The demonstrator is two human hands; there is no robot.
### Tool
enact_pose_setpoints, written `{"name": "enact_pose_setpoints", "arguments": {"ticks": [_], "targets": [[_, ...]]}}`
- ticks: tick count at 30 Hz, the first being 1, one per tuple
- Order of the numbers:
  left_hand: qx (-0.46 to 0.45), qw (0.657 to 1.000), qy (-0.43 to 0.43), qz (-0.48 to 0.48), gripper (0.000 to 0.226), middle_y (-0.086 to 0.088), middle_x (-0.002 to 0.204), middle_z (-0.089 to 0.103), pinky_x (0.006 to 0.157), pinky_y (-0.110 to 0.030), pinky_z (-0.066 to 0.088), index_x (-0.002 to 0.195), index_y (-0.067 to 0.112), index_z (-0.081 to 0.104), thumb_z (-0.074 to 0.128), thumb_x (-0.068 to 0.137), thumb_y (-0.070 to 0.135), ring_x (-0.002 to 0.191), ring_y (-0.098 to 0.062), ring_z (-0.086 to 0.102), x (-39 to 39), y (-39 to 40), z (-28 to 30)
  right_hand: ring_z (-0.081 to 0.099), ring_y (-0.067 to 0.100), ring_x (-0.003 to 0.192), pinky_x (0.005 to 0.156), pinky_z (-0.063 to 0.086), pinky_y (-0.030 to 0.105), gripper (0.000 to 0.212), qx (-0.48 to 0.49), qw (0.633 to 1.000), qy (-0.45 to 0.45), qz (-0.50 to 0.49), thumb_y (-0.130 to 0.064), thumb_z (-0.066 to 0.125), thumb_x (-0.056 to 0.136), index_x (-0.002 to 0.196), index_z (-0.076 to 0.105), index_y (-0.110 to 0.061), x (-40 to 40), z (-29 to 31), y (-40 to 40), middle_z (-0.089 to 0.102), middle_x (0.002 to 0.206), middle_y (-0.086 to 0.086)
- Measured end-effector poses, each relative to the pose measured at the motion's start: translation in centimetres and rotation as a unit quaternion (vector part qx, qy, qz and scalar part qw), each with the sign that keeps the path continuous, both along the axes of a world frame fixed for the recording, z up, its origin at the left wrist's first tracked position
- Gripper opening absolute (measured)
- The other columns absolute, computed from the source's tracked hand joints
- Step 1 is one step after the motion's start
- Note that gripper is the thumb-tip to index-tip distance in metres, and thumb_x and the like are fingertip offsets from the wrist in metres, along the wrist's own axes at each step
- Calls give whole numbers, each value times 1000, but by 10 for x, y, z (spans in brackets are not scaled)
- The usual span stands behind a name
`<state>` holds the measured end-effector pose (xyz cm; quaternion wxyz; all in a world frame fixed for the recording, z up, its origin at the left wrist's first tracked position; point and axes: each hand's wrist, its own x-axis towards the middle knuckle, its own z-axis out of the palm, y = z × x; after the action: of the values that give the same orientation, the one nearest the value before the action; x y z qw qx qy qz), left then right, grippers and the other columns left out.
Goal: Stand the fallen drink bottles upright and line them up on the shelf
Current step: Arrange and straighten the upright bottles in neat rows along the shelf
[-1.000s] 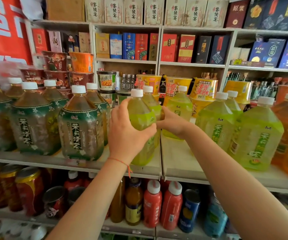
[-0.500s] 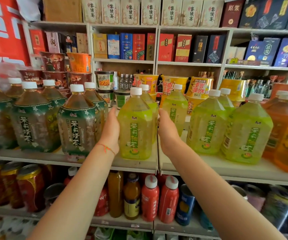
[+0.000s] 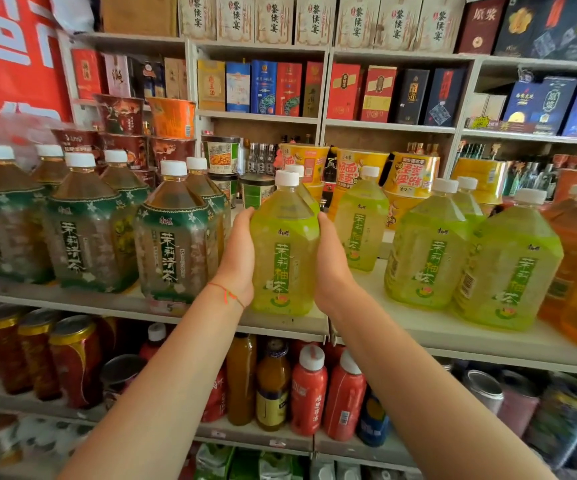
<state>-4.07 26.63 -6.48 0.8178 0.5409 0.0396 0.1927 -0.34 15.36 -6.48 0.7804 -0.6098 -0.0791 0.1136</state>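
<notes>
A yellow-green plastic tea bottle [image 3: 285, 251] stands upright at the front edge of the white metal shelf [image 3: 453, 336], between the left hand [image 3: 238, 252] and right hand [image 3: 332, 261]. Dark-labelled brown tea bottles [image 3: 176, 237] stand to its left, more yellow-green bottles [image 3: 429, 251] to its right, one [image 3: 361, 220] behind.

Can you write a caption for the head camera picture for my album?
Left hand and right hand hold an upright yellow-green plastic bottle on the white shelf.

Both bare forearms reaching up and forward from the lower edge, left hand [image 3: 237, 258] and right hand [image 3: 332, 265] facing each other palms inward, thin red string round the left wrist [image 3: 226, 294]
</notes>
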Motion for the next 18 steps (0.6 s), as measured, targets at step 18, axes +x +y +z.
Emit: {"name": "enact_pose_setpoints", "arguments": {"ticks": [18], "targets": [[536,734,-191,371,54,-10,152,44,120,-46,27,147,12,46,49,95,27,144,-26,36,-46,-42,10,27,23,147,118,27,39,54,-287,861,-359,-216,-17,53,98,151,39,-18,13,25,-40,32,159,8]]}}
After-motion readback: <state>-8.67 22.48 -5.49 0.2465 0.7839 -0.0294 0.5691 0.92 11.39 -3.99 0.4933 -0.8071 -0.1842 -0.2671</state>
